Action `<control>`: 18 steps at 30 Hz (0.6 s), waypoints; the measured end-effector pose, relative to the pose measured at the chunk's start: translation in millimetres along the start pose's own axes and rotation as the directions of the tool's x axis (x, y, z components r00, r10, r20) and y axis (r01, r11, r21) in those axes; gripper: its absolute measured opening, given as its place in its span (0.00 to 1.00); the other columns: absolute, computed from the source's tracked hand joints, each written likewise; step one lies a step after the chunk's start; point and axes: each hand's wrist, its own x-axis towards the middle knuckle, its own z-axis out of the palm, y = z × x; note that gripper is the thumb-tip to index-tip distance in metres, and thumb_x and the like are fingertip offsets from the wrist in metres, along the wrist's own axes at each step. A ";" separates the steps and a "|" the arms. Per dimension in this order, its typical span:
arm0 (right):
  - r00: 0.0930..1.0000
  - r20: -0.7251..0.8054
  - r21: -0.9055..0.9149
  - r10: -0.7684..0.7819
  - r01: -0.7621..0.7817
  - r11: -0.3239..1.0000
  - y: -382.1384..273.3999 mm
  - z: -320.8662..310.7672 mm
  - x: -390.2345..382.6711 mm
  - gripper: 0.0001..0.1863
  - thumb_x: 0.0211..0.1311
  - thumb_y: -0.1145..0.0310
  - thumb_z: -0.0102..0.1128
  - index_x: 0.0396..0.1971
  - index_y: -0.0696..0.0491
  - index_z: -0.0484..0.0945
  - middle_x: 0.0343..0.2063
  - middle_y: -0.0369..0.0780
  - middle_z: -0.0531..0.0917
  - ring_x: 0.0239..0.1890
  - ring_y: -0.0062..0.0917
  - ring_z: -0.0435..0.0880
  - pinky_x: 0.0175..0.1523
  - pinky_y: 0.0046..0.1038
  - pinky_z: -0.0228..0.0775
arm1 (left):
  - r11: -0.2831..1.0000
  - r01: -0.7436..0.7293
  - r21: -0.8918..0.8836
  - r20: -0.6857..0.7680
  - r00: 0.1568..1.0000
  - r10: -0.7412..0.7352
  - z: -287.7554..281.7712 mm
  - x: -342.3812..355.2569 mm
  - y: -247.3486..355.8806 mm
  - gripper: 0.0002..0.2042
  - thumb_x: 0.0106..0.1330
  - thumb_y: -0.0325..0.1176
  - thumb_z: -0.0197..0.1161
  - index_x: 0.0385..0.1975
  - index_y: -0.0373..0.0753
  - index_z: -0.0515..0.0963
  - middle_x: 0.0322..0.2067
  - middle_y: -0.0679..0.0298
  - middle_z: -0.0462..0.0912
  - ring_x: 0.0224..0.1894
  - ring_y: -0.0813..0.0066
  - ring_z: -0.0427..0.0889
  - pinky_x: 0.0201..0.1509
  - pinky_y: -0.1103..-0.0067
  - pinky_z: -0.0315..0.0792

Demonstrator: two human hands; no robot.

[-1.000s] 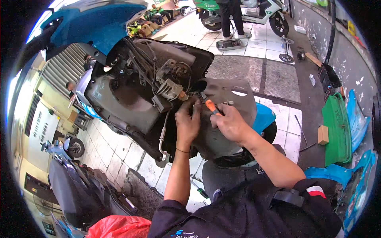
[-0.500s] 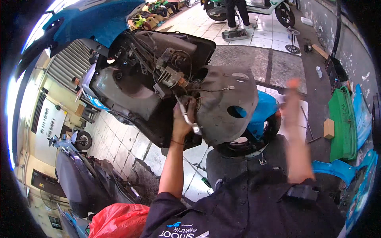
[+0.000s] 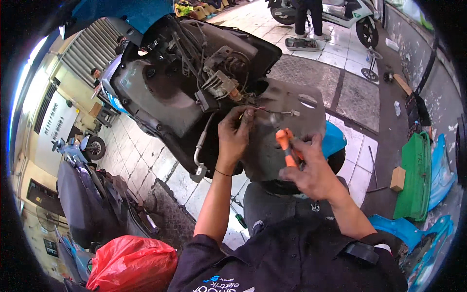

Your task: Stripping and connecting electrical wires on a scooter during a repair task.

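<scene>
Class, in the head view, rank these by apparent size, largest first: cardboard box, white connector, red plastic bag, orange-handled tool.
1. Red plastic bag
2. Orange-handled tool and cardboard box: unsure, as the tool is nearer the camera and partly hidden by the right hand
3. White connector

Red plastic bag (image 3: 132, 263) near left, dark scooter (image 3: 81, 204) beyond it. Green panel (image 3: 413, 177) at right, cardboard box (image 3: 398, 179) beside it. Far: white scooter (image 3: 357, 13), standing person (image 3: 316, 18), grey tray (image 3: 301, 44).
</scene>
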 end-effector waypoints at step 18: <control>0.998 -0.061 0.035 0.026 -0.024 0.999 -23.9 24.0 35.5 0.26 0.50 0.60 0.65 0.48 0.57 0.76 0.39 0.57 0.68 0.45 0.54 0.72 0.55 0.45 0.68 | 0.997 0.073 -0.023 0.005 0.997 -0.073 -5.1 2.7 -2.6 0.10 0.71 0.33 0.60 0.34 0.30 0.80 0.28 0.70 0.79 0.32 0.85 0.72 0.36 0.83 0.68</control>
